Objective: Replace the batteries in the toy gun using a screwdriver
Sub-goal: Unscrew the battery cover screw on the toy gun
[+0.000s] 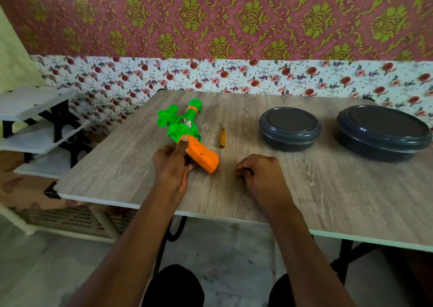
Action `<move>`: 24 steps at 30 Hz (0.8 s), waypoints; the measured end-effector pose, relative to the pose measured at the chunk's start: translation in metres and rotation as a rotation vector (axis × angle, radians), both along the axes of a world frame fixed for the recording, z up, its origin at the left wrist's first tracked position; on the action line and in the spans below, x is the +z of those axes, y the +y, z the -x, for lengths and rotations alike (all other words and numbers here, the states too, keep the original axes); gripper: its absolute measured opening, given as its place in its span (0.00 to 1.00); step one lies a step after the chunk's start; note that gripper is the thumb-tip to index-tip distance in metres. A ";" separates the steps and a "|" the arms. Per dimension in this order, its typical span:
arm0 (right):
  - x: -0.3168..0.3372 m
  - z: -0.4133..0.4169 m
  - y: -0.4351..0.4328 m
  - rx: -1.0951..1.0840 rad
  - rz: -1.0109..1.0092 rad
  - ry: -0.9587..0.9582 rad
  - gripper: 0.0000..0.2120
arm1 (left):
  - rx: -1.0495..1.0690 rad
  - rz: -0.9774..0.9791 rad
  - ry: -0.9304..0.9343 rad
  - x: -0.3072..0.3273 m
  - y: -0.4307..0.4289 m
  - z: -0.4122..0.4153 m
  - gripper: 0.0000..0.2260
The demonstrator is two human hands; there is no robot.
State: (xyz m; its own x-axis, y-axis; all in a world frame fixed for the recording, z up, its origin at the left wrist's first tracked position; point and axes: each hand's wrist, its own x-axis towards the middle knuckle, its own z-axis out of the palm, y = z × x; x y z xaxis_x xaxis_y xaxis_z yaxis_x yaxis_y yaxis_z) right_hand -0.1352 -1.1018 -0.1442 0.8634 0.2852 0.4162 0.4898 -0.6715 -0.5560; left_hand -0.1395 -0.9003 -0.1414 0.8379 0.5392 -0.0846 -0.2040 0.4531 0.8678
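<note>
Green plastic toy gun (180, 124) with an orange muzzle band and orange grip lies just left of the small amber cylindrical tool (221, 138). Left hand (171, 163) grips the orange handle, thumb on top. Right hand (257, 173) rests near the tool, fingers curled, nothing visible in it.

Single head-worn view, wide-angle, positioned above the near edge of the desk (316, 189), facing forward and down. Close range: the desk fills mid-frame, patterned wall (234, 25) beyond its far edge, floor (234, 248) below its near edge.
</note>
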 end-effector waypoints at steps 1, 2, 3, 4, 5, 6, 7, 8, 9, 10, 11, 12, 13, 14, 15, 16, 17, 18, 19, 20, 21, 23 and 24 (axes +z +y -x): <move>0.001 0.001 0.000 0.006 -0.017 0.002 0.12 | -0.007 0.006 -0.001 0.000 0.000 0.001 0.07; 0.001 0.001 -0.001 0.013 -0.033 0.001 0.12 | -0.013 0.014 -0.002 -0.001 0.001 0.001 0.07; 0.001 0.002 -0.002 0.019 -0.046 0.005 0.12 | -0.017 0.020 -0.003 -0.001 0.001 0.002 0.06; 0.002 0.003 -0.002 0.023 -0.055 0.013 0.11 | -0.021 0.022 -0.001 0.000 0.002 0.003 0.06; 0.002 0.003 -0.002 0.022 -0.066 0.026 0.11 | -0.028 0.023 0.003 0.000 0.002 0.004 0.06; 0.003 0.004 -0.004 0.019 -0.087 0.042 0.11 | -0.035 0.024 0.008 0.000 0.002 0.005 0.05; 0.003 0.004 -0.005 0.010 -0.114 0.059 0.11 | -0.042 0.026 0.009 0.000 0.002 0.005 0.06; 0.002 0.003 -0.007 -0.002 -0.138 0.071 0.11 | -0.048 0.027 0.009 -0.001 0.002 0.006 0.09; 0.001 0.001 -0.007 -0.015 -0.154 0.077 0.10 | -0.053 0.030 0.010 0.000 0.003 0.006 0.12; 0.001 0.000 -0.008 -0.026 -0.162 0.078 0.10 | -0.053 0.033 0.009 0.000 0.003 0.006 0.14; 0.000 -0.002 -0.008 -0.033 -0.165 0.078 0.10 | -0.055 0.036 0.005 0.000 0.003 0.006 0.16; 0.000 -0.003 -0.009 -0.035 -0.175 0.077 0.10 | -0.056 0.038 0.002 0.000 0.002 0.007 0.16; 0.001 -0.004 -0.010 -0.039 -0.195 0.076 0.10 | -0.058 0.038 0.000 0.000 0.002 0.007 0.16; 0.001 -0.004 -0.010 -0.045 -0.223 0.074 0.10 | -0.057 0.042 0.000 0.001 0.001 0.006 0.15; 0.001 -0.004 -0.010 -0.059 -0.244 0.061 0.10 | -0.055 0.046 0.001 0.001 0.001 0.006 0.14; 0.001 -0.005 -0.008 -0.077 -0.243 0.026 0.09 | -0.051 0.052 0.002 0.001 0.002 0.005 0.12; 0.003 -0.005 -0.004 -0.085 -0.228 -0.018 0.08 | -0.044 0.057 0.004 0.000 0.002 0.004 0.11; 0.005 -0.005 0.002 -0.074 -0.204 -0.058 0.07 | -0.037 0.061 0.006 -0.001 0.002 0.004 0.09; 0.008 -0.005 0.008 -0.041 -0.182 -0.089 0.07 | -0.031 0.061 0.006 -0.001 0.002 0.003 0.09; 0.013 -0.004 0.017 0.003 -0.144 -0.108 0.08 | -0.025 0.058 0.003 -0.002 0.002 0.003 0.09; 0.019 -0.004 0.027 0.049 -0.083 -0.114 0.12 | -0.017 0.048 -0.001 -0.003 0.001 0.002 0.08; 0.029 -0.005 0.044 0.132 0.081 -0.112 0.22 | 0.004 0.028 0.003 -0.003 0.001 0.003 0.09; 0.033 -0.005 0.051 0.164 0.164 -0.107 0.24 | 0.013 0.029 0.007 -0.003 0.001 0.002 0.10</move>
State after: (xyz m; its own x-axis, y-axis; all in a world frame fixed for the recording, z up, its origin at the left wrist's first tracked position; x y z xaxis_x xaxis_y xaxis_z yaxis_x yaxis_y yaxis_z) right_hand -0.1298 -1.0511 -0.1114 0.7536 0.4891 0.4392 0.6499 -0.6550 -0.3856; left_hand -0.1415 -0.8993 -0.1443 0.8304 0.5471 -0.1058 -0.2040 0.4752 0.8559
